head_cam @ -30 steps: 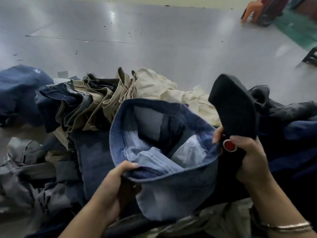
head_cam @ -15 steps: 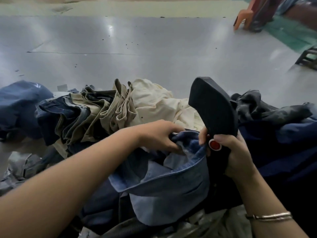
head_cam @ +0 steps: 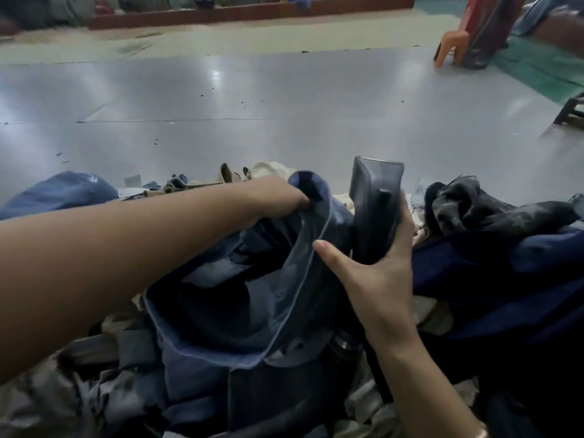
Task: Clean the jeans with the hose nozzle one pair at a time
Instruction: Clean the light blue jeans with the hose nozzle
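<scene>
Our left hand [head_cam: 278,197] reaches across and grips the far edge of the blue jeans [head_cam: 252,298], fingers curled into the fabric at the top of the opened waistband. Our right hand [head_cam: 379,273] wraps around the dark hose nozzle [head_cam: 374,203], fingers behind it and thumb stretched out against the jeans' rim just to its left. The nozzle stands upright, its flat wide mouth pointing up, right beside the raised fold that the left hand holds. The jeans lie open between our two hands, on top of a heap of clothes [head_cam: 104,374]: beige garments beyond the left hand, dark navy and black ones [head_cam: 493,216] to the right of the right hand. Past the heap stretches the grey table [head_cam: 252,121], and far beyond the right hand stands an orange plastic chair [head_cam: 452,42].
</scene>
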The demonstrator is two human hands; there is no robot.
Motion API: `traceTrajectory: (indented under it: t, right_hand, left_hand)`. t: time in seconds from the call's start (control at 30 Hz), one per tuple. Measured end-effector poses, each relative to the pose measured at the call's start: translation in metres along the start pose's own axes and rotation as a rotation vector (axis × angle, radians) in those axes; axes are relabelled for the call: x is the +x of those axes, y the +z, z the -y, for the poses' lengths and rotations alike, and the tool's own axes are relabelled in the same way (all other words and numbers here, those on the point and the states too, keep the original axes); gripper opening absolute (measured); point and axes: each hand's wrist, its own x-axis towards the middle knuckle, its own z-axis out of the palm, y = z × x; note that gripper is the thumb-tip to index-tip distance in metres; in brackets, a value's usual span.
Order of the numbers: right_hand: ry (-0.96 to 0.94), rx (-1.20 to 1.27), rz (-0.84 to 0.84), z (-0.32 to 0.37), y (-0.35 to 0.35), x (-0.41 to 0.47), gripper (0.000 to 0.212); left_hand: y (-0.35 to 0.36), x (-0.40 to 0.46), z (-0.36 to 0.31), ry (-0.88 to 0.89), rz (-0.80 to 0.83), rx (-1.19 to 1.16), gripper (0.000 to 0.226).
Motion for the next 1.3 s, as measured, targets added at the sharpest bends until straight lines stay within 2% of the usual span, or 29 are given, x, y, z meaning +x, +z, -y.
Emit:
traceTrajectory:
  t: [0.1,0.27,0.33,0.43,0.5,0.6,0.67,0.73,0.83,0.93,1.0,1.07,1.13,1.17,1.23,1.3]
  right_hand:
    - [0.054,-0.08,-0.069,-0.001,0.003,-0.003,0.107]
    - [0.053,-0.153,-0.107,-0.002,0.008,-0.003,0.11]
    - [0.033,-0.245,-0.111,-0.009,0.007,0.001,0.103]
    - [0.084,-0.356,-0.164,-0.02,-0.012,0.014,0.095]
    - [0.148,-0.361,-0.139,-0.021,-0.025,0.025,0.09]
    - [0.197,-0.168,0.022,-0.008,-0.032,0.042,0.067]
    - [0.264,0.017,0.154,0.009,-0.032,0.054,0.054]
    - [0.356,0.197,0.299,0.029,-0.032,0.065,0.041]
    - [0.477,0.314,0.514,0.052,-0.028,0.077,0.016]
    - [0.525,0.272,0.695,0.057,-0.01,0.087,0.023]
    - [0.566,0.193,0.74,0.051,0.0,0.095,0.029]
    - [0.576,0.122,0.73,0.037,0.005,0.101,0.046]
    - [0.567,0.092,0.698,0.026,0.013,0.101,0.033]
    - [0.549,0.103,0.673,0.022,0.017,0.099,0.025]
    - [0.516,0.135,0.57,0.011,0.02,0.098,0.036]
    - [0.481,0.144,0.393,0.006,0.015,0.099,0.037]
  left_hand:
    - [0.009,-0.012,0.001,0.027,0.029,0.018,0.036]
    - [0.026,-0.021,0.004,0.121,-0.041,0.155,0.042]
    - [0.031,-0.024,0.004,0.152,0.003,0.131,0.049]
    - [0.008,-0.029,0.02,0.174,0.071,0.028,0.041]
    - [-0.014,-0.031,0.034,0.175,0.219,-0.099,0.034]
    - [-0.031,-0.033,0.049,0.17,0.56,-0.373,0.028]
    - [-0.035,-0.032,0.058,0.104,0.673,-0.639,0.028]
    - [-0.035,-0.033,0.068,0.032,0.697,-0.881,0.034]
    - [-0.029,-0.042,0.08,0.042,0.679,-1.036,0.032]
    - [-0.025,-0.051,0.086,0.06,0.722,-1.063,0.051]
    - [-0.025,-0.056,0.087,0.066,0.801,-1.032,0.057]
    - [-0.022,-0.058,0.089,0.102,0.839,-1.001,0.054]
    - [-0.013,-0.063,0.092,0.104,0.803,-1.03,0.045]
    - [-0.005,-0.065,0.095,0.07,0.758,-1.095,0.039]
    - [0.012,-0.07,0.105,-0.004,0.686,-1.295,0.035]
    - [0.028,-0.076,0.116,-0.032,0.642,-1.502,0.043]
